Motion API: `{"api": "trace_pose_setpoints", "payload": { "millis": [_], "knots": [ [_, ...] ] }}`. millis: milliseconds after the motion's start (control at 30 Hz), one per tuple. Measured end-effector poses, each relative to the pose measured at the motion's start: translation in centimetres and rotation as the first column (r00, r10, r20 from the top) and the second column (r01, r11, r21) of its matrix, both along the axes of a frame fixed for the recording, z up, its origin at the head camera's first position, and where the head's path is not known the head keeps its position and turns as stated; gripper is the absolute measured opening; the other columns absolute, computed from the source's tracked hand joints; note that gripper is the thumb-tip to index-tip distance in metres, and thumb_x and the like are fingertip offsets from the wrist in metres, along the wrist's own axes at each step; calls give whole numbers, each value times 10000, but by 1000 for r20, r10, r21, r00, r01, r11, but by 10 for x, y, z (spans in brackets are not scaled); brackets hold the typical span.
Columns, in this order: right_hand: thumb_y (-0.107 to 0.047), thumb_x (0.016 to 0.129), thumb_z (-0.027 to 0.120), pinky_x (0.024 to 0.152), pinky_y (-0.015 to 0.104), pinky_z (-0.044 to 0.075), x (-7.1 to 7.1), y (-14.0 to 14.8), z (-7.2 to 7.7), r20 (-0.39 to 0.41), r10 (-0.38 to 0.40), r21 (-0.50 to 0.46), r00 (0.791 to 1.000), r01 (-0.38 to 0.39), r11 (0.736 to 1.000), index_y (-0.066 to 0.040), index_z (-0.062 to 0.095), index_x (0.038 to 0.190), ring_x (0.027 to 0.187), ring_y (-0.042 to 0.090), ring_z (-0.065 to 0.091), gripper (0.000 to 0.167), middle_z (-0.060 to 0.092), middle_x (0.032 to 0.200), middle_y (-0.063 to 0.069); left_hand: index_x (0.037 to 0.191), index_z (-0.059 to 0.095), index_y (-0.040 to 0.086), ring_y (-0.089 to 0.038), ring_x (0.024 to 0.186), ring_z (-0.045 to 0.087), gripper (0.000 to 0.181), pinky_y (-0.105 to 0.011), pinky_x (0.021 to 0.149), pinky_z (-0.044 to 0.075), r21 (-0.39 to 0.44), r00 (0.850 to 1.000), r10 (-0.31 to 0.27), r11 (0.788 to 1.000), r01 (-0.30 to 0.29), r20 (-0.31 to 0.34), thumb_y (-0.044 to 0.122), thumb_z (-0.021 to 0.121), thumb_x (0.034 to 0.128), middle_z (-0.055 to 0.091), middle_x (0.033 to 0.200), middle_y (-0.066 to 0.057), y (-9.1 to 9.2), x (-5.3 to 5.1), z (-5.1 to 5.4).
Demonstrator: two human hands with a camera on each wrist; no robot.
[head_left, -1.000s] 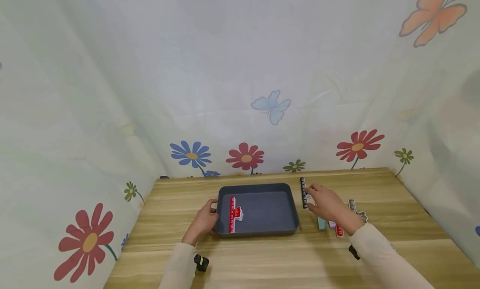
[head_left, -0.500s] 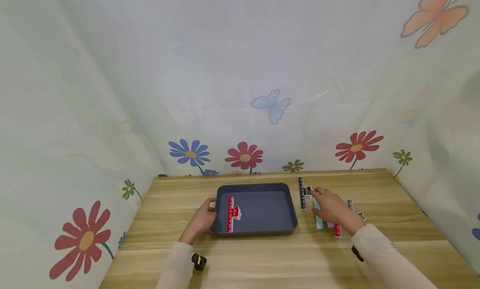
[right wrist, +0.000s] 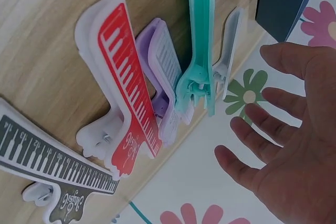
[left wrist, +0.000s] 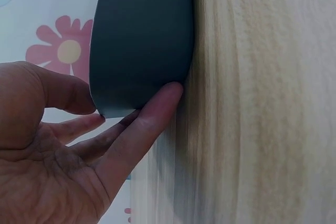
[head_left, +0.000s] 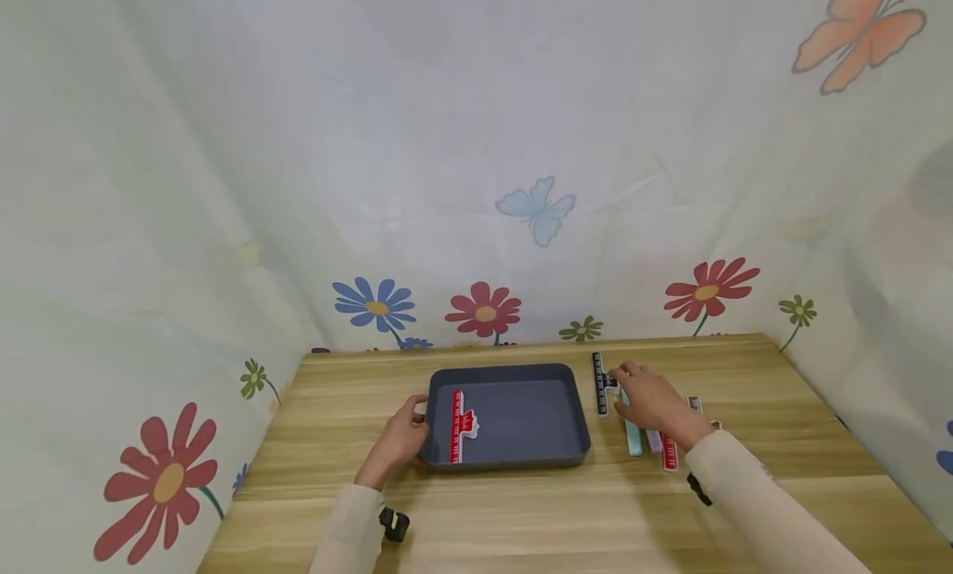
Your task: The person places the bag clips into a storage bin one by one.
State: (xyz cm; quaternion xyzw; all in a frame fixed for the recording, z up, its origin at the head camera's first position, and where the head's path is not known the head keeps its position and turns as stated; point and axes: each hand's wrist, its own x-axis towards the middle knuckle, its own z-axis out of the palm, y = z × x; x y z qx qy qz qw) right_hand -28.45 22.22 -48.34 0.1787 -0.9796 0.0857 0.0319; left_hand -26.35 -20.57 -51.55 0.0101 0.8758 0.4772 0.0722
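My left hand [head_left: 398, 438] touches the left side of a dark grey rectangular tray [head_left: 514, 458]. In the left wrist view its fingertips lie against the tray's outer wall [left wrist: 142, 35]. A red clip with a piano-key print [head_left: 457, 429] lies inside the tray. My right hand [head_left: 651, 400] hovers beside a black clip [head_left: 599, 384], partly covering its handle from above. The right wrist view shows this hand [right wrist: 289, 129] with fingers spread and nothing held. Close to it lie a teal clip [right wrist: 202, 30], a lilac clip [right wrist: 165, 61] and another red clip [right wrist: 126, 66].
A grey-and-white keyboard-print clip [right wrist: 52, 156] lies at the right end of the row. The wooden table [head_left: 491, 516] meets a flower-printed curtain [head_left: 447, 144] at the back and sides.
My right hand has shifted slightly about the black clip's handle, uncovering more of the teal clip. The left hand stays at the tray, and the clips show no clear movement.
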Motion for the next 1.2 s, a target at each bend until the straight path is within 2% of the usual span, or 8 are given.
{"api": "trace_pose_setpoints", "payload": {
  "millis": [300, 567, 833, 1200],
  "knots": [
    [-211, 895, 690, 928, 620, 473, -2, -1, 0, 23, -11, -26, 1000, 11, 1000, -16, 507, 1390, 1196, 441, 529, 563, 518, 1346, 244, 1478, 362, 52, -329, 877, 679, 546, -386, 464, 573, -7, 1000, 18, 1000, -18, 9, 48, 476, 945, 576, 1261, -332, 0, 1, 3],
    [-226, 892, 692, 914, 630, 478, -4, 1, -6, 45, -17, -28, 999, 18, 999, -15, 503, 1396, 1179, 455, 538, 579, 520, 1339, 250, 1478, 363, 52, -306, 872, 674, 541, -375, 456, 568, -10, 1000, 14, 1000, -15, -5, 39, 471, 947, 589, 1241, -320, 0, 3, -1],
    [-202, 887, 693, 946, 616, 474, -8, 0, 0, 27, -14, -55, 1000, 16, 998, 0, 516, 1380, 1194, 456, 529, 562, 520, 1344, 260, 1482, 367, 76, -293, 851, 680, 539, -373, 455, 569, -3, 1000, 20, 1000, -20, 7, 55, 474, 953, 581, 1266, -320, 0, 0, -1],
    [-203, 913, 668, 958, 648, 445, -15, -6, 3, 84, -32, -40, 996, 36, 999, 8, 479, 1410, 1247, 475, 482, 571, 458, 1404, 278, 1475, 379, 64, -305, 860, 674, 541, -393, 457, 572, 13, 1000, 22, 1000, -22, -6, 36, 471, 943, 582, 1246, -324, 1, 3, 1]
  ]
}}
